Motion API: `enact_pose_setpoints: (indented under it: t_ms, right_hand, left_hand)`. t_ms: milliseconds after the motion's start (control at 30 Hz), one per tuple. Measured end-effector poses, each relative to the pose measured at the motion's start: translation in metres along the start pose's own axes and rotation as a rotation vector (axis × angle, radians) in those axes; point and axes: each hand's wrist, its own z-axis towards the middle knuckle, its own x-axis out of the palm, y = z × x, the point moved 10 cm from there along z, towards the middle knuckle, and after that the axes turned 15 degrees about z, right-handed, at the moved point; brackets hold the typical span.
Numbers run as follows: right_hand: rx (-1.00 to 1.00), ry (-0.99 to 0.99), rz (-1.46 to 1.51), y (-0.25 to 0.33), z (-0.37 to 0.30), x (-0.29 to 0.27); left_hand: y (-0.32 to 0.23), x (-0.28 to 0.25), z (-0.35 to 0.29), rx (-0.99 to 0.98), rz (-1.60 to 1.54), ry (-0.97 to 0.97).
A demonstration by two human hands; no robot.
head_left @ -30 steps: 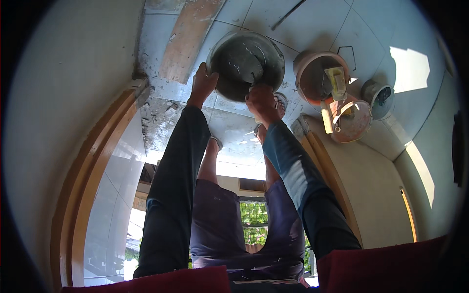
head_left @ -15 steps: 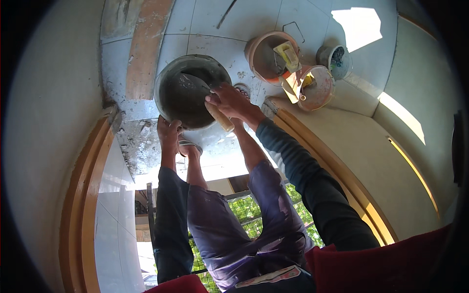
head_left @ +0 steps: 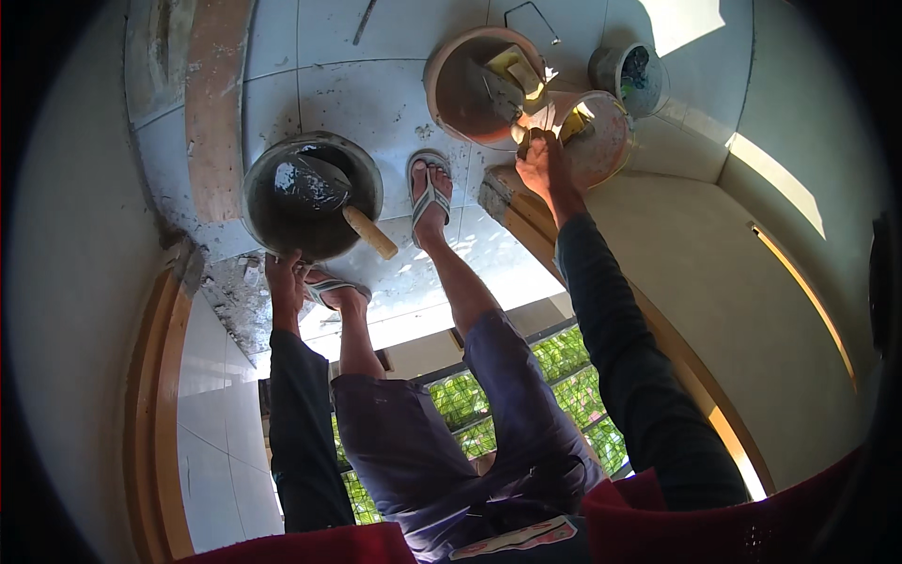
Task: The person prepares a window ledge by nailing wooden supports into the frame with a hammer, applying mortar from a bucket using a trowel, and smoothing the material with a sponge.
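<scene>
My left hand [head_left: 286,280]: grasping the basin [head_left: 370,171] rim.
My right hand [head_left: 543,167]: at the reddish bucket [head_left: 613,155]; grip unclear.
Trowel [head_left: 319,185]: in basin, handle [head_left: 369,232] overhanging.

Trowel [head_left: 362,226] released, right grip [head_left: 543,167] beside bucket [head_left: 606,150]

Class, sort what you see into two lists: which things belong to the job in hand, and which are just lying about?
In use, it seems:
dark bucket, left hand at its rim
wooden-handled trowel, blade inside that bucket
orange bucket, right hand near it (what it grips is unclear)

Apparently lying about:
brown plank
thin dark rod
small grey pail, apart from both hands
</scene>
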Motion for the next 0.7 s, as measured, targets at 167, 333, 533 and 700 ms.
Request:
enact_pose_setpoints:
  t_ms: [167,333,533,700]
  right_hand:
    - [-0.003,-0.021,0.507,-0.038,-0.010,-0.023]
    - [0.037,-0.130,0.110,0.056,-0.042,-0.121]
    - [-0.070,-0.226,-0.172,0.072,-0.010,-0.165]
    - [-0.402,-0.271,-0.384,0.108,0.003,-0.185]
  left_hand:
    - [0.003,0.024,0.000,-0.176,0.147,-0.076]
    - [-0.006,0.010,-0.021,-0.169,0.315,-0.233]
    - [-0.014,-0.004,-0.037,0.033,0.424,-0.320]
    - [-0.014,0.007,-0.071,0.045,0.624,-0.378]
